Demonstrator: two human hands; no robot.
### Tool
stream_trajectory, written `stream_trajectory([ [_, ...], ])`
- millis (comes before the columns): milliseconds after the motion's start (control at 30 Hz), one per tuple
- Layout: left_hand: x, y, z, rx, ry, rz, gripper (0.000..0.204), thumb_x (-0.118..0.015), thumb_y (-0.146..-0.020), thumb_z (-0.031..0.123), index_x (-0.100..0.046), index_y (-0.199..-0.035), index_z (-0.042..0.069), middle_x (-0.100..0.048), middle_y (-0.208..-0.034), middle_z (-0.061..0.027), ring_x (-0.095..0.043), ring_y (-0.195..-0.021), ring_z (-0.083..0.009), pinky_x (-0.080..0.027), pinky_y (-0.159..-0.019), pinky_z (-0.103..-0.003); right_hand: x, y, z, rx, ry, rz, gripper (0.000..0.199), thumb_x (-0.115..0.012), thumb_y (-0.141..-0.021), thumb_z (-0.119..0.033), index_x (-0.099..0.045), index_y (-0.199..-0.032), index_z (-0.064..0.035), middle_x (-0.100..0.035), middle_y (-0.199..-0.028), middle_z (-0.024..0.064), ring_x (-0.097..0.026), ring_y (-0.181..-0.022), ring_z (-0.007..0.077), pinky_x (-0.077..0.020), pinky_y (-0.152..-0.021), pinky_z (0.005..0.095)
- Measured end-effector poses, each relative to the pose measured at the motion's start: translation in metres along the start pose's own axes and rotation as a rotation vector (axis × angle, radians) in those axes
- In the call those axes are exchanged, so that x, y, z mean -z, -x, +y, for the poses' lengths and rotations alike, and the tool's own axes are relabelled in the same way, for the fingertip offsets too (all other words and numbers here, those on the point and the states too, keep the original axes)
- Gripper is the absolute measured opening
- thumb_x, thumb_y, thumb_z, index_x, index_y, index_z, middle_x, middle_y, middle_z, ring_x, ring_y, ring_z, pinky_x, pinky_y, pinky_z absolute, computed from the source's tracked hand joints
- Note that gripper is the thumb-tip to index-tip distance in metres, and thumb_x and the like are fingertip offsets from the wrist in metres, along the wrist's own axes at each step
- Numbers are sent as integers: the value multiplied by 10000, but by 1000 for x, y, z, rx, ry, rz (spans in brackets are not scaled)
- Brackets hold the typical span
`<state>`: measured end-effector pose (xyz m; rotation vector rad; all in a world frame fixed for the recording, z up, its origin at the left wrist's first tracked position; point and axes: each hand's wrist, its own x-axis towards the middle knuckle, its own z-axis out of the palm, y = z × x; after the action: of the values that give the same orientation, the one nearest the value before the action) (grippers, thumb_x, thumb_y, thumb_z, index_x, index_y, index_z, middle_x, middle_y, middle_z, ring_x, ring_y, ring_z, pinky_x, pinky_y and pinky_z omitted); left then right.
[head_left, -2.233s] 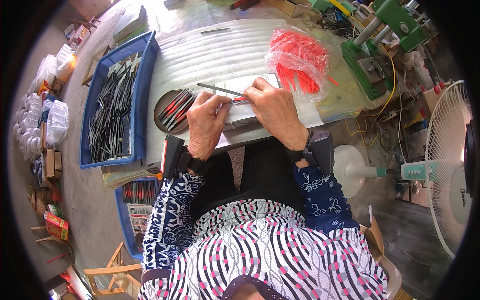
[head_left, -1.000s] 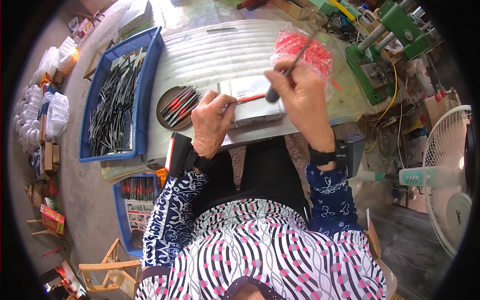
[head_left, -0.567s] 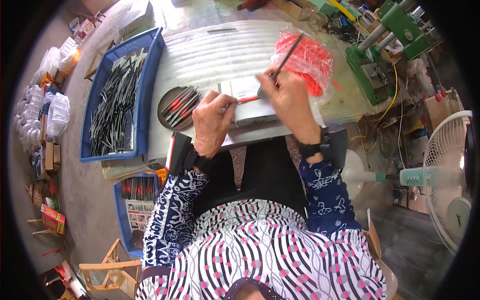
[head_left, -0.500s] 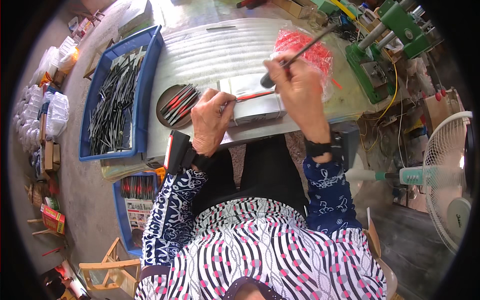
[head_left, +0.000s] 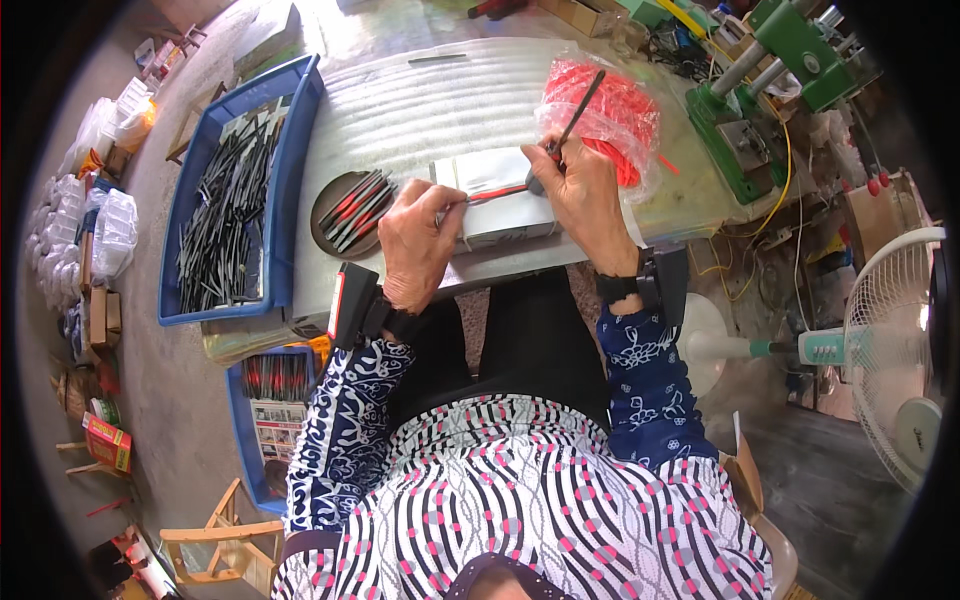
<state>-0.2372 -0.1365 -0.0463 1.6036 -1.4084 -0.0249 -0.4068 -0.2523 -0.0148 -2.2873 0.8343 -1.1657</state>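
Observation:
My left hand (head_left: pixel 418 238) pinches the left end of a thin black-and-red strip (head_left: pixel 500 192) between thumb and fingers. The strip lies across a block with a white top (head_left: pixel 490 172) at the table's near edge. Closed round a screwdriver-like tool (head_left: pixel 582 108), my right hand (head_left: pixel 590 205) holds its dark handle low at the strip's right end, with the long dark shaft pointing up and away. Whether the handle touches the strip I cannot tell. Beside my left hand, a round brown dish (head_left: pixel 318 218) holds several similar black-and-red strips (head_left: pixel 355 208).
A blue crate (head_left: pixel 284 225) of dark strips stands at the left. Beyond my right hand lies a clear bag of red strips (head_left: pixel 610 100). A green metal press (head_left: pixel 725 150) stands on the right, with a fan (head_left: pixel 895 350) nearer. A second blue crate (head_left: pixel 243 430) sits lower left.
My right hand has come down and slightly left, bringing the tool's handle to the strip's right end; its shaft now points more steeply away. My left hand has stayed nearly still.

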Motion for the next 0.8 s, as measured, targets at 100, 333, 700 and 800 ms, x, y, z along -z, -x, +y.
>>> stream_trajectory([
  [100,0,1,0,2,10,6,96,-713,-808,51,-727,-901,30,-634,-792,-74,-543,-574,-130,-439,-540,-273,-3,-1,-7,-70,-2,24,272,-687,-908,-219,-615,-957,38,-596,-626,199,-634,-582,342,-468,-543,405],
  [333,2,-1,1,88,32,-33,59,-720,-800,102,-722,-852,75,-651,-821,-104,-660,-717,-279,-511,-637,-355,23,-18,-34,-7,-132,120,269,-683,-921,-251,-616,-961,6,-636,-661,154,-651,-587,293,-492,-548,366],
  [700,4,-1,4,82,-18,-56,60,-718,-808,124,-722,-850,82,-642,-815,-98,-645,-695,-268,-495,-621,-352,2,-4,-8,27,96,61,244,-667,-916,-231,-620,-922,9,-628,-677,172,-644,-639,355,-485,-575,414],
  [800,3,-1,2,102,13,-41,62,-717,-808,124,-721,-851,79,-637,-809,-101,-645,-700,-272,-495,-626,-362,7,3,-9,-102,-112,118,229,-661,-925,-225,-625,-917,1,-621,-657,161,-631,-594,325,-478,-558,398],
])
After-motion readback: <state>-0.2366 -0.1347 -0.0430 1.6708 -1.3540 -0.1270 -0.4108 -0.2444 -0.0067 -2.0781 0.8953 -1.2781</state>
